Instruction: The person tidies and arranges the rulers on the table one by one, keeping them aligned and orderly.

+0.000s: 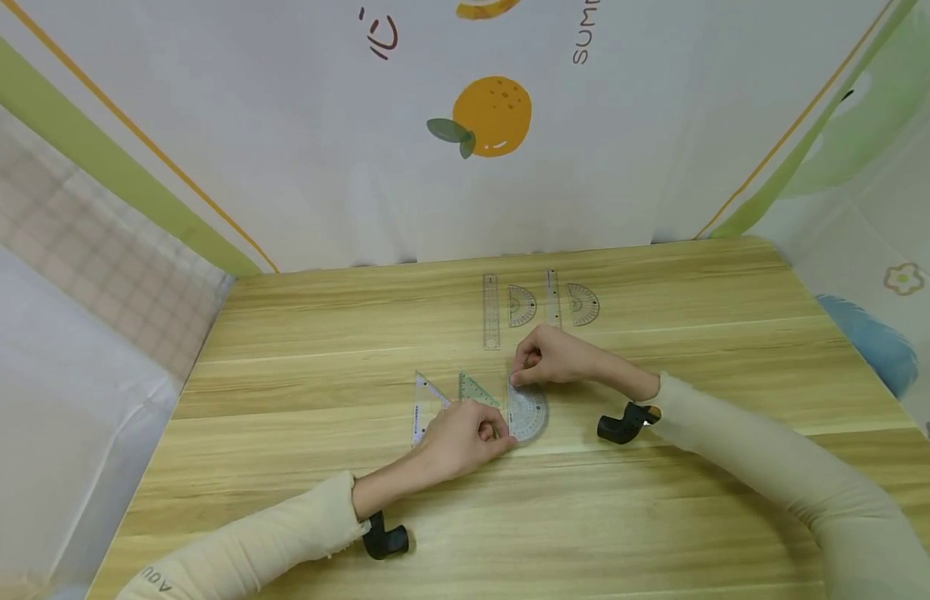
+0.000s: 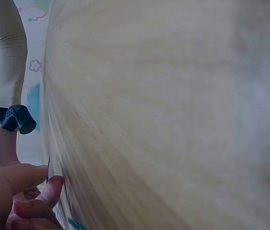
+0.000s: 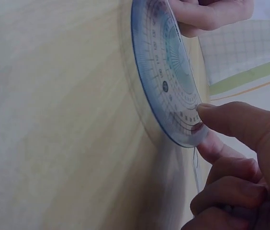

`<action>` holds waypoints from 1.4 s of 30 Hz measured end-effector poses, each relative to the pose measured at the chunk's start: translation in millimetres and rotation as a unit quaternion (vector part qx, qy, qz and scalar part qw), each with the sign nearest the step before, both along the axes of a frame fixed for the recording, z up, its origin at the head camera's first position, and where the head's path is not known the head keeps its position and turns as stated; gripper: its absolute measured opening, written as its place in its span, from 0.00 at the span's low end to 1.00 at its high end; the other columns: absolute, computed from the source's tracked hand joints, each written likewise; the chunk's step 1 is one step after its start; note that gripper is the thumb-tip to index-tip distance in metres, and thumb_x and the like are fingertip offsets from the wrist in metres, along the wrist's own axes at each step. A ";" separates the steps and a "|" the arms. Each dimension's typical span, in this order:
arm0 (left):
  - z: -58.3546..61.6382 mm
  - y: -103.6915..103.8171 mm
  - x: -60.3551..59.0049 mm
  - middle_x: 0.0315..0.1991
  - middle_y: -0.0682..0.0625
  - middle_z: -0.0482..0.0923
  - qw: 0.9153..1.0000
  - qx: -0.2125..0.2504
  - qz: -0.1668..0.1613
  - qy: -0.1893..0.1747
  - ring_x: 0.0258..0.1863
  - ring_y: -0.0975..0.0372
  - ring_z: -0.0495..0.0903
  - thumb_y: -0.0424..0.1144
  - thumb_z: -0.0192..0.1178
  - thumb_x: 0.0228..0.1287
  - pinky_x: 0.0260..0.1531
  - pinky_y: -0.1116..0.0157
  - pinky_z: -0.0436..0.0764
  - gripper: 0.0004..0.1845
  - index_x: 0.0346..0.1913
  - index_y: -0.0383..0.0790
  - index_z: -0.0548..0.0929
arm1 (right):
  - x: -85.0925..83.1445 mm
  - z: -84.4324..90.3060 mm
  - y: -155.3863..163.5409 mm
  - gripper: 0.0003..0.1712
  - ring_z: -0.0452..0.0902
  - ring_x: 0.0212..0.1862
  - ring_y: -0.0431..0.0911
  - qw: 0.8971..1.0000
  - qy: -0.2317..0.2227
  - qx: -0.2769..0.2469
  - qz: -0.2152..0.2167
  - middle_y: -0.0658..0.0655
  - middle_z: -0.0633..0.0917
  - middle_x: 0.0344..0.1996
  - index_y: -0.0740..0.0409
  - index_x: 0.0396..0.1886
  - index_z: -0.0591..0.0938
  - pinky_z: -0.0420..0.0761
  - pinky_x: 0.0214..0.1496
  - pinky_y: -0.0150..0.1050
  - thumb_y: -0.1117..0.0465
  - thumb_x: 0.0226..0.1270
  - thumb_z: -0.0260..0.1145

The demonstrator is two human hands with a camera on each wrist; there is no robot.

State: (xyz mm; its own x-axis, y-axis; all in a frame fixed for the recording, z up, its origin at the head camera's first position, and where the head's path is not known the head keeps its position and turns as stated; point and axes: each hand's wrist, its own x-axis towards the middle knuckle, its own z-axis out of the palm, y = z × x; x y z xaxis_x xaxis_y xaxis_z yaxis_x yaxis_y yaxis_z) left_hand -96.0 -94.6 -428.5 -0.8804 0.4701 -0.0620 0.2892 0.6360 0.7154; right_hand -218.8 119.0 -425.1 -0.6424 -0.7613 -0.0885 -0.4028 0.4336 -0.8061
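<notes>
A large clear protractor [image 1: 528, 414] with a bluish rim is held by both hands at the middle of the table, its straight side facing left. My right hand [image 1: 552, 357] pinches its upper corner between thumb and forefinger; the right wrist view shows the protractor [image 3: 166, 76] slightly raised off the wood. At the lower corner, my left hand [image 1: 465, 437] pinches it with curled fingers. Just left of it lie a clear set square [image 1: 423, 408] and a smaller green set square [image 1: 476, 390], both partly hidden by the left hand.
Farther back lie two clear straight rulers [image 1: 491, 312] and two small protractors, one [image 1: 522, 306] between the rulers and the other [image 1: 582, 304] to the right. A white cloth printed with an orange [image 1: 492, 117] hangs behind the wooden table [image 1: 322, 333].
</notes>
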 end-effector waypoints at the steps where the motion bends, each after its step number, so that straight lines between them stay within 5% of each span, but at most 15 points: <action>1: 0.0 -0.1 0.0 0.12 0.62 0.62 1.000 -0.001 0.000 0.002 0.13 0.72 0.60 0.41 0.71 0.64 0.15 0.72 0.58 0.09 0.26 0.51 0.85 | 0.0 -0.5 0.0 0.07 0.60 0.19 0.36 1.000 0.000 0.000 0.001 0.43 0.69 0.13 0.55 0.25 0.87 0.61 0.25 0.31 0.65 0.61 0.76; 42: 1.5 -0.5 1.8 0.14 0.62 0.64 1.000 -0.017 0.001 0.022 0.12 0.72 0.60 0.43 0.73 0.63 0.13 0.72 0.59 0.12 0.23 0.52 0.83 | 2.5 -1.2 -3.7 0.06 0.61 0.19 0.36 1.000 0.006 0.018 -0.004 0.44 0.72 0.14 0.54 0.26 0.88 0.62 0.25 0.31 0.62 0.63 0.77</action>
State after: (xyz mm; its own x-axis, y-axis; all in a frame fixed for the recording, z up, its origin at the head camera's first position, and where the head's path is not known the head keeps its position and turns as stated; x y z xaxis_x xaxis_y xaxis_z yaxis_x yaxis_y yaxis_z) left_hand -94.1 -95.1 -427.0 -0.8833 0.4671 -0.0387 0.3195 0.6605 0.6795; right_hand -216.4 115.3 -426.3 -0.6502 -0.7522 -0.1070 -0.4089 0.4651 -0.7852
